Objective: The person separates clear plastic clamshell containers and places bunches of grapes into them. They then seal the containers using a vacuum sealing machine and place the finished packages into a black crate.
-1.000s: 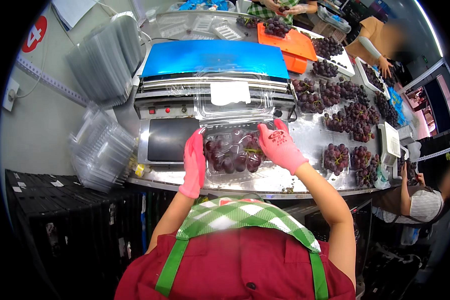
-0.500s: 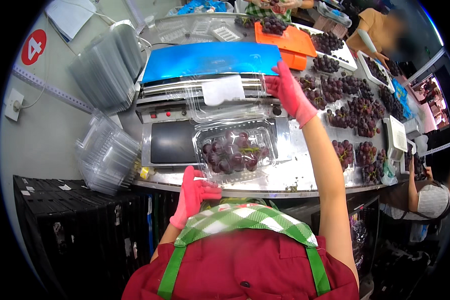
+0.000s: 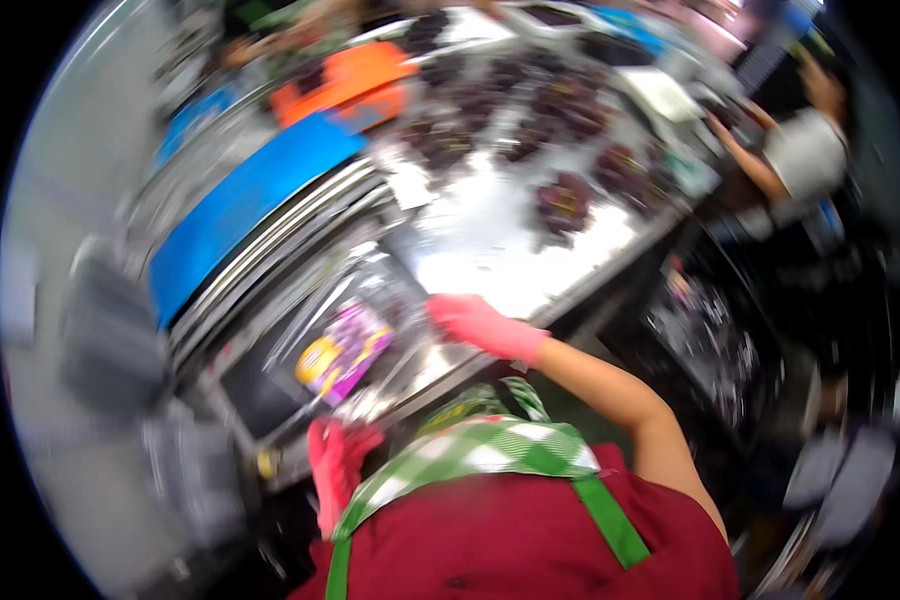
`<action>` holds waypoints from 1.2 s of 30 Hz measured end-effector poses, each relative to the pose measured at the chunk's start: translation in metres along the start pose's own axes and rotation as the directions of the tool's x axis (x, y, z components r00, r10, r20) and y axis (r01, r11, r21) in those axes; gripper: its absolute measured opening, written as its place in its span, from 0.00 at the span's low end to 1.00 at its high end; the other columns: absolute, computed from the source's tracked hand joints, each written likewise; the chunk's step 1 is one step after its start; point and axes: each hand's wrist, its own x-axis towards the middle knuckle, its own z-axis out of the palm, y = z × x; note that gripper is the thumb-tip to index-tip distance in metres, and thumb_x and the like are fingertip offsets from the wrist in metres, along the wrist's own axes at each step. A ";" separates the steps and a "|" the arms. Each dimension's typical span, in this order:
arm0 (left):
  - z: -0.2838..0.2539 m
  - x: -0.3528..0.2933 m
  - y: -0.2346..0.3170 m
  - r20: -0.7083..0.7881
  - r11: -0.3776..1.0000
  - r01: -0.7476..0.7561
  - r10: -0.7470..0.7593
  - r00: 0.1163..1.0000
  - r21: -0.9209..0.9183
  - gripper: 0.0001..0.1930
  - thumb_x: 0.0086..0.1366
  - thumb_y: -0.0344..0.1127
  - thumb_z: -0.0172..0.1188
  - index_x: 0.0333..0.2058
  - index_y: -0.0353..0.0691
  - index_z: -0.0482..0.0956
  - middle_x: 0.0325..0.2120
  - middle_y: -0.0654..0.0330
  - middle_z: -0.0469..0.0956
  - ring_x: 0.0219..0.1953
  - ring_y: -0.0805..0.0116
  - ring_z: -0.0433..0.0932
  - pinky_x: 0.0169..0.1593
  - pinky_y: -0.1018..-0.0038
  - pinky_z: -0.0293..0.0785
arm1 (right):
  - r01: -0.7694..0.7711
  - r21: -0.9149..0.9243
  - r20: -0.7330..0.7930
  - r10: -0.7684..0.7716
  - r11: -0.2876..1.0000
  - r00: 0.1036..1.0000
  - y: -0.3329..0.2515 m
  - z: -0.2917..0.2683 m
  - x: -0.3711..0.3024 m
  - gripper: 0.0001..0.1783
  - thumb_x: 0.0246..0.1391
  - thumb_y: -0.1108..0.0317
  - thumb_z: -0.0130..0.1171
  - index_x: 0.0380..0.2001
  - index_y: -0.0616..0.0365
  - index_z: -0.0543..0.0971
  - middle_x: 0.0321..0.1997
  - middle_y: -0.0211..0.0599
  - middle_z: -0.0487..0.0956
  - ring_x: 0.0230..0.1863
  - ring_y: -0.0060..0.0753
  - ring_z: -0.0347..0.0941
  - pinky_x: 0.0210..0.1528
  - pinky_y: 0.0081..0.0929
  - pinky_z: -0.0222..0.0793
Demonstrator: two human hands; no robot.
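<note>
The whole view is smeared by motion. A clear plastic clamshell box (image 3: 395, 300) lies on the table, with dark grapes faintly visible through it. A purple and yellow label (image 3: 345, 352) shows on its lid, which is down over it. At the box's near left corner is my pink-gloved left hand (image 3: 338, 465), thumb and fingers apart with nothing seen between them. My pink-gloved right hand (image 3: 485, 328) is by the box's right side, its fingers pointing left; blur hides how they are bent and whether they touch the box.
A wrapping machine with a blue cover (image 3: 255, 215) stands behind the box. Bunches of dark grapes (image 3: 565, 205) lie on the metal table (image 3: 490, 250) to the right. Stacked plastic trays (image 3: 115, 335) are at the left. A person in a light top (image 3: 805, 155) works at the far right.
My view has swung to the right. The box's lid has come down over the grapes, and its label now shows. My right hand has come down from the raised lid to the box's right side.
</note>
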 end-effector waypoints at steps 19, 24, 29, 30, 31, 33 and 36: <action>0.191 0.012 -0.061 0.155 0.872 0.249 -0.339 0.928 0.421 0.21 0.51 0.26 0.55 0.45 0.43 0.63 0.27 0.58 0.71 0.22 0.70 0.70 0.23 0.78 0.69 | 0.196 -0.369 -0.626 -0.399 0.908 0.670 0.069 -0.129 -0.199 0.11 0.50 0.72 0.45 0.37 0.62 0.62 0.25 0.51 0.71 0.29 0.50 0.70 0.32 0.39 0.62; 0.289 0.025 -0.132 0.480 0.848 0.234 -0.473 0.739 0.476 0.18 0.54 0.29 0.55 0.44 0.42 0.64 0.30 0.57 0.73 0.23 0.68 0.73 0.23 0.77 0.70 | 0.144 -0.248 -0.863 -0.286 0.958 0.417 0.121 -0.195 -0.281 0.11 0.48 0.72 0.47 0.37 0.61 0.65 0.26 0.49 0.72 0.30 0.51 0.70 0.31 0.38 0.65; 0.358 0.057 -0.218 0.421 0.616 0.255 -0.731 0.537 0.745 0.07 0.57 0.24 0.51 0.34 0.42 0.66 0.24 0.59 0.73 0.21 0.71 0.72 0.25 0.76 0.71 | 0.169 0.006 -0.969 -0.036 0.986 0.243 0.172 -0.239 -0.322 0.09 0.53 0.67 0.49 0.36 0.59 0.68 0.22 0.45 0.73 0.26 0.45 0.72 0.28 0.36 0.66; 0.362 0.058 -0.230 0.406 0.573 0.156 -0.723 0.559 0.804 0.07 0.57 0.23 0.50 0.34 0.42 0.67 0.23 0.60 0.73 0.21 0.71 0.72 0.25 0.76 0.71 | 0.208 0.008 -0.979 -0.034 0.978 0.199 0.179 -0.243 -0.326 0.09 0.53 0.67 0.48 0.36 0.59 0.68 0.21 0.44 0.73 0.23 0.43 0.72 0.26 0.34 0.66; 0.363 0.060 -0.235 0.431 0.585 0.172 -0.738 0.520 0.793 0.07 0.56 0.23 0.50 0.33 0.42 0.66 0.22 0.60 0.73 0.21 0.70 0.72 0.25 0.76 0.70 | 0.100 -0.060 -0.976 -0.080 0.993 0.203 0.186 -0.244 -0.330 0.07 0.54 0.69 0.47 0.35 0.59 0.67 0.24 0.39 0.72 0.26 0.34 0.72 0.28 0.29 0.68; 0.365 0.062 -0.241 0.423 0.625 0.320 -0.745 0.516 0.712 0.08 0.55 0.21 0.49 0.33 0.40 0.66 0.21 0.59 0.72 0.20 0.69 0.71 0.23 0.75 0.69 | 0.175 0.030 -0.956 -0.023 0.984 0.291 0.194 -0.246 -0.336 0.05 0.55 0.72 0.47 0.35 0.59 0.67 0.29 0.33 0.72 0.29 0.26 0.71 0.30 0.25 0.69; 0.367 0.060 -0.240 0.422 0.579 0.141 -0.720 0.551 0.803 0.08 0.53 0.24 0.51 0.33 0.37 0.66 0.18 0.57 0.71 0.20 0.68 0.70 0.23 0.74 0.67 | 0.386 0.325 -0.868 0.111 0.863 0.484 0.196 -0.246 -0.340 0.05 0.54 0.74 0.47 0.35 0.57 0.66 0.31 0.32 0.72 0.30 0.25 0.70 0.32 0.25 0.67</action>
